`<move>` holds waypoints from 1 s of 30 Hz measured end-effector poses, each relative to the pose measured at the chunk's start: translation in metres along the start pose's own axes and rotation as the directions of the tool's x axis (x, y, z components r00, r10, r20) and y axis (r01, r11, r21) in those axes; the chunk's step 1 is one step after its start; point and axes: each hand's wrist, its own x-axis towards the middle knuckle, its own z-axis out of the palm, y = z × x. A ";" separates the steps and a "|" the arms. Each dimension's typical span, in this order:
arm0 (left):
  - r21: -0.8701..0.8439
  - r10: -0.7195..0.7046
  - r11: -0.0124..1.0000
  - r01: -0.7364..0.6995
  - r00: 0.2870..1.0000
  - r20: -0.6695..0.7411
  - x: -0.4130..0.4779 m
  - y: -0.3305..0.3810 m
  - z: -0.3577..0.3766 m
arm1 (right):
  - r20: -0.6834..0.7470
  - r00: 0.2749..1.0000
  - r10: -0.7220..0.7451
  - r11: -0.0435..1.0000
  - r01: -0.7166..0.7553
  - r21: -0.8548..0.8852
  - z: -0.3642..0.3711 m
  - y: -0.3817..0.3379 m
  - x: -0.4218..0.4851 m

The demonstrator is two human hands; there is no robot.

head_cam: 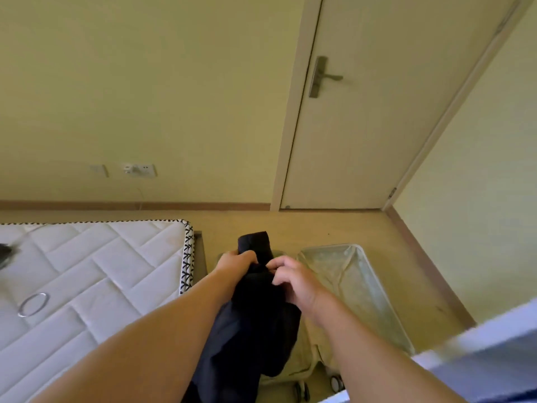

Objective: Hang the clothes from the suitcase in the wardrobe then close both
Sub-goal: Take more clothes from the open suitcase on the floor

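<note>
A black garment (pixel 255 315) hangs in front of me, bunched at the top and draping down between my arms. My left hand (pixel 236 264) grips its upper part from the left. My right hand (pixel 293 282) pinches the same bunched fabric from the right. Below it the suitcase (pixel 357 289) lies open on the floor; its right half shows a pale lining, its left half is mostly hidden behind the garment. Its wheels (pixel 302 391) point toward me. No wardrobe interior is in view.
A bare white quilted mattress (pixel 96 274) fills the left, with a metal ring (pixel 33 304) lying on it. A shut door (pixel 374 112) with a lever handle stands ahead. A blurred white panel edge (pixel 479 344) crosses the lower right corner.
</note>
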 end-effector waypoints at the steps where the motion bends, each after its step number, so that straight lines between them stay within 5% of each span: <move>1: 0.047 0.023 0.999 -0.023 1.000 0.006 -0.016 0.006 0.000 | -0.017 1.000 -0.003 0.999 0.004 0.032 0.000 -0.002 -0.014; 5: 0.167 0.060 0.984 -0.065 0.998 0.034 -0.079 0.010 0.003 | -0.071 0.997 -0.008 1.000 0.009 0.013 -0.006 0.011 -0.073; 12: 0.026 0.283 0.959 -0.282 0.959 -0.037 -0.225 -0.024 0.041 | -0.326 0.941 -0.096 0.995 0.085 -0.050 -0.046 0.087 -0.218; 18: 0.012 0.373 0.927 -0.375 0.926 0.062 -0.334 -0.035 0.062 | -0.413 0.910 -0.036 0.999 0.030 -0.022 -0.058 0.118 -0.306; 21: 0.042 0.376 0.920 -0.390 0.908 0.182 -0.383 -0.034 0.075 | -0.459 0.877 -0.144 0.984 0.079 -0.160 -0.064 0.125 -0.340; 25: 0.019 0.369 0.918 -0.397 0.868 0.332 -0.428 -0.025 0.087 | -0.293 0.914 -0.281 0.922 0.173 -0.347 -0.063 0.110 -0.387; 30: -0.063 0.496 0.865 -0.499 0.827 0.266 -0.454 -0.005 0.094 | -0.389 0.857 -0.338 0.850 0.100 -0.518 -0.067 0.104 -0.406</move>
